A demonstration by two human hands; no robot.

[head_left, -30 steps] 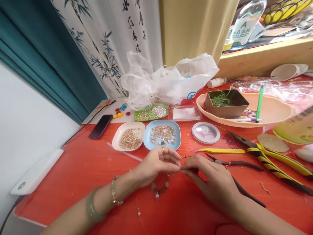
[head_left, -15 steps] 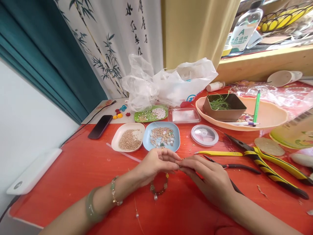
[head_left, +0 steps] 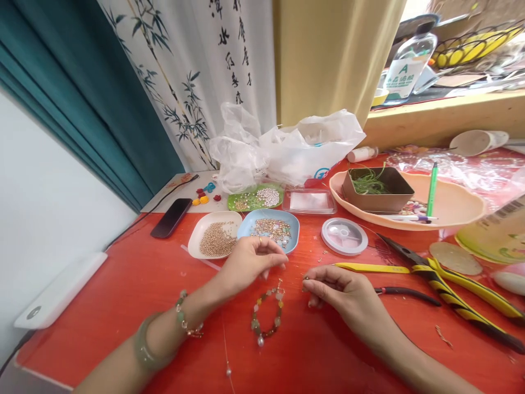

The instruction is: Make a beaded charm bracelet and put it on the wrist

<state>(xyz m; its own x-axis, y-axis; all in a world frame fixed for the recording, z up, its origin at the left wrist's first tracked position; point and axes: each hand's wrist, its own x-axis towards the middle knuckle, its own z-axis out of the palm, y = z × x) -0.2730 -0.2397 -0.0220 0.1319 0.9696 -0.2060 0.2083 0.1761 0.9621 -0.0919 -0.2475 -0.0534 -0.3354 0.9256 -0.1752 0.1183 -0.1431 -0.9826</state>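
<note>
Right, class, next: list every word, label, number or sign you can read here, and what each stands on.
"A" on the bottle; characters beneath too blurred.
"水" on the white curtain; other brushed characters uncertain.
Plastic bag: blue print unreadable.
Packet at right: barcode, no legible numbers.
White case: round mark too small.

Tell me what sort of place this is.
Probably a jewellery-making table, perhaps in a home: a beaded bracelet lies on the red tabletop, with a cream dish of gold-coloured beads and yellow-and-black pliers laid out around it.
</note>
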